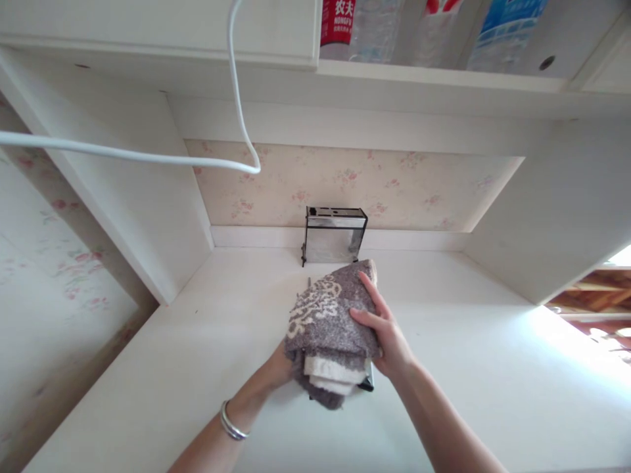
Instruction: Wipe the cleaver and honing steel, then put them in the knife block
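Observation:
A folded grey-brown towel [345, 322] with a cream pattern is held between my two hands above the white surface, its cream folded edges facing me. My left hand [280, 362] holds its lower left side; its fingers are hidden by the cloth. My right hand [389, 335] grips the right side, with two digits lying across the top of the cloth. Partly covered below the towel is a dark-edged object [368, 381], whose kind I cannot make out. Behind the towel, a metal rack-like holder [335, 235] with a black frame stands upright near the back wall.
The white surface [207, 355] lies between side panels, the left panel [118, 171] and the right panel [547, 203]. Overhead, a shelf [434, 73] carries several plastic bottles [507, 29]. A white cable [162, 159] hangs across the upper left.

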{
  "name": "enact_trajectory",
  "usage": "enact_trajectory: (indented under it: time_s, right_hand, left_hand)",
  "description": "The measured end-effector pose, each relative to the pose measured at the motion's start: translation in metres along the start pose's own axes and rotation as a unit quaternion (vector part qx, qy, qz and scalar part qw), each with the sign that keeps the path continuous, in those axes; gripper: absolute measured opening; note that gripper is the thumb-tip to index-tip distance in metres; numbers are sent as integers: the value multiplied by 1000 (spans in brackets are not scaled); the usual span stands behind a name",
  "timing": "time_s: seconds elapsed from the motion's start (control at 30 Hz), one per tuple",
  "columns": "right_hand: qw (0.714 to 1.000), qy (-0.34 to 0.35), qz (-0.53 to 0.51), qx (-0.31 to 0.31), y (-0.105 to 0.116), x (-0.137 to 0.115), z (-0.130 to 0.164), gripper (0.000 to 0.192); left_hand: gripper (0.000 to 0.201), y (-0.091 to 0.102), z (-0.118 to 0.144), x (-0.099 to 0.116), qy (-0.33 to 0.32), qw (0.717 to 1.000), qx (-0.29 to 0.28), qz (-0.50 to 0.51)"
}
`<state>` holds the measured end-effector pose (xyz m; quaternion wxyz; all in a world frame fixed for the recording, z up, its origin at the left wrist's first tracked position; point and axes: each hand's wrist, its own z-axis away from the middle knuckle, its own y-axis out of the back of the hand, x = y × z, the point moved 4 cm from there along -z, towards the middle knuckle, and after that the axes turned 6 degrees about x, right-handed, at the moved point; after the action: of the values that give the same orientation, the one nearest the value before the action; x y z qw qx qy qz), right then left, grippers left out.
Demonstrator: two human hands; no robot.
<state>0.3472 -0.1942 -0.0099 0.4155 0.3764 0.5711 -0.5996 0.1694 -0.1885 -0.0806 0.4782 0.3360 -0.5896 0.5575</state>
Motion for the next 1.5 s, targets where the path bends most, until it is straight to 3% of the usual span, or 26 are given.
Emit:
enact_trajectory:
  time_s: [0.1,0.2,0.27,0.37,0.43,0.5,0.57,0.6,0.67,0.77,0.87,0.93,1.07,1.13,1.23,1.33,1.4,1.5]
  right_hand:
    - [996,58,64,34,37,-42,-10,83]
    - [973,121,178,88,86,-81,-19,77]
    - [959,118,236,106,126,-95,-24,77]
    - [954,-7,283,94,194,-88,-26,80]
    - [927,-94,353,85,240,-71,-24,76]
    - [856,-92,496,115,280,-58,-21,68]
    - [796,-52,588,138,307,-47,-20,64]
    - [775,-38,613,146,316,-42,-20,64]
    - [761,-24,629,154,326,-33,-19,64]
    - [766,-14,619,171,326,-28,-15,63]
    - [763,13,613,202,319,-32,-12,60]
    - [733,67,632,243,312,-39,-10,56]
    - [632,212,680,306,283,-56,-2,51]
    - [638,233,671,297,260,-58,4,47]
    - [716,189,641,201,212,-51,11,39]
    - [751,138,645,19,154,-34,15,37]
    - [750,118,647,-76,123,-23,15,37]
    - [706,108,679,-172,96,-6,7,44]
  left_hand:
    - [59,-13,1,15,-39,997,-72,-3]
    - [57,-17,2,23,-42,995,-91,-15]
    - [51,-15,0,25,-37,996,-78,-30]
    - [42,-9,-5,25,-35,997,-36,-54]
    - [39,-6,-8,24,-33,997,-6,-67]
    - [37,-4,-12,21,-25,997,19,-74]
    - [34,-2,-15,18,-22,995,47,-82]
    - [32,0,-17,16,-23,994,66,-89]
    - [29,5,-20,13,-23,988,109,-107]
    - [29,13,-21,8,-1,981,147,-123]
    - [31,17,-23,0,31,983,129,-127]
    - [32,18,-24,-6,52,983,114,-136]
    - [34,20,-26,-14,62,980,106,-158]
    - [35,20,-25,-15,64,978,104,-167]
    - [35,18,-24,-15,74,975,93,-188]
    - [34,16,-23,-13,80,973,79,-202]
    - [34,15,-23,-11,84,972,75,-204]
    - [33,13,-22,-9,88,973,75,-201]
